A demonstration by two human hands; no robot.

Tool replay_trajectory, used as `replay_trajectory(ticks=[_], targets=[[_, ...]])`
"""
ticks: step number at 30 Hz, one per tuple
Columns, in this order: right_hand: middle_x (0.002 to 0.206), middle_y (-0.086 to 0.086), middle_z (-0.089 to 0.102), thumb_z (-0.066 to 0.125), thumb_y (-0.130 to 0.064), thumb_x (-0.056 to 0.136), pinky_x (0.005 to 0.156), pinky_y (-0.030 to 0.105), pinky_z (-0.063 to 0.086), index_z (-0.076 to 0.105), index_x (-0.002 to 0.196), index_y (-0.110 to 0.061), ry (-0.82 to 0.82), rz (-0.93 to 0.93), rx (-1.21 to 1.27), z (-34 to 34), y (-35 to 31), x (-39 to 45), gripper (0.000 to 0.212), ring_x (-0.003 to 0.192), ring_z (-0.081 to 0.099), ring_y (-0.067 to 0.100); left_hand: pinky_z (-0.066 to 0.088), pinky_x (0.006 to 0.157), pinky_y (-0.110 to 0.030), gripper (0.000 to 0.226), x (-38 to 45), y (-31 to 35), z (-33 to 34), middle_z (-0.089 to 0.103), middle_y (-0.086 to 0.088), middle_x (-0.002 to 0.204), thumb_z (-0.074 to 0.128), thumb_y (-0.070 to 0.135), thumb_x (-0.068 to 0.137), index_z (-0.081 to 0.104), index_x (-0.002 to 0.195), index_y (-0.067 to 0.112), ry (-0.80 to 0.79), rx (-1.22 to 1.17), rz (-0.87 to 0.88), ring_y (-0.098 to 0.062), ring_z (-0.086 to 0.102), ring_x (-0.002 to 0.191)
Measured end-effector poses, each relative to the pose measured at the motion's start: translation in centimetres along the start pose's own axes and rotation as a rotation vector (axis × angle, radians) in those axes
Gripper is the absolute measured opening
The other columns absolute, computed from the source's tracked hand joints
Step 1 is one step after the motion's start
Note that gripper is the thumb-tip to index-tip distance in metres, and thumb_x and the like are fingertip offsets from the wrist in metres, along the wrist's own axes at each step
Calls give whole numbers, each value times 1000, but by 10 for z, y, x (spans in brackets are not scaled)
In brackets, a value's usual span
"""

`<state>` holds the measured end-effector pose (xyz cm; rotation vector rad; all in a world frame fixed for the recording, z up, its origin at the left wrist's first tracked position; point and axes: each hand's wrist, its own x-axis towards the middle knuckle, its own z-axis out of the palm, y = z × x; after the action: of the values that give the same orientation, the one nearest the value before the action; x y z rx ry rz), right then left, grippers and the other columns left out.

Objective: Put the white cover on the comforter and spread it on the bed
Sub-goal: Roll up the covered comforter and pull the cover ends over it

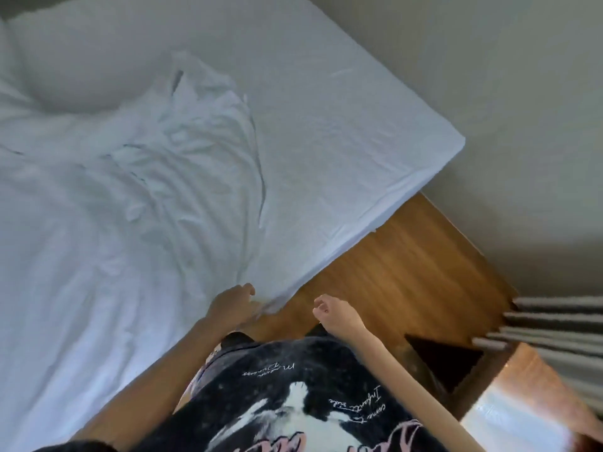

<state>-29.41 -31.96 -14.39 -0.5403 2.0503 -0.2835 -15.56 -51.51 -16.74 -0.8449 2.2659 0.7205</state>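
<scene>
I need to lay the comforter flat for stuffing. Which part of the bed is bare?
Free: the smooth sheet strip between the crumpled white cover and the mattress's wall-side edge. Crowded: the pillow at the far end, and the near edge, where the left hand grips fabric.

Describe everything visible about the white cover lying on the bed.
The white cover is thin, soft-looking cloth, spread loosely over the left part of the bed and heavily wrinkled, with a bunched, folded end near the pillow. Its near corner reaches the mattress edge, where the left hand touches it. The right hand is clear of it.
</scene>
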Motion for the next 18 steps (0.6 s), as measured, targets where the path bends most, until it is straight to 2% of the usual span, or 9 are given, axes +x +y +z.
replay_trajectory(ticks=[5, 9, 13, 18], targets=[[125, 3, 62, 41, -29, 99, 95, 33, 46, 53, 129, -17, -79, -134, -226, -104, -12, 64, 35, 112, 58, 22, 41, 93, -30, 35, 25, 29, -18, 59, -4, 127, 43, 35, 99, 48, 130, 20, 68, -190, -194, -23, 57, 112], [123, 4, 64, 44, -28, 98, 95, 32, 46, 57, 123, -17, -75, -202, -307, -150, -43, 112, 30, 111, 59, 23, 42, 96, -31, 35, 40, 35, -32, 58, -2, 126, 40, 39, 100, 47, 130, 22, 108, -252, -261, -21, 57, 112], [127, 2, 62, 43, -29, 99, 95, 31, 45, 56, 125, -16, -77, -250, -337, -159, -76, 148, 32, 113, 58, 22, 43, 96, -30, 35, 59, 27, -48, 59, -2, 125, 40, 38, 101, 48, 130, 20, 117, -264, -282, -21, 58, 112], [125, 5, 62, 42, -27, 98, 92, 32, 45, 56, 125, -15, -168, -263, -399, -144, -106, 172, 33, 110, 57, 23, 43, 93, -28, 35, 80, 10, -67, 60, -1, 122, 38, 37, 102, 47, 131, 19, 133, -318, -305, -20, 59, 108]])
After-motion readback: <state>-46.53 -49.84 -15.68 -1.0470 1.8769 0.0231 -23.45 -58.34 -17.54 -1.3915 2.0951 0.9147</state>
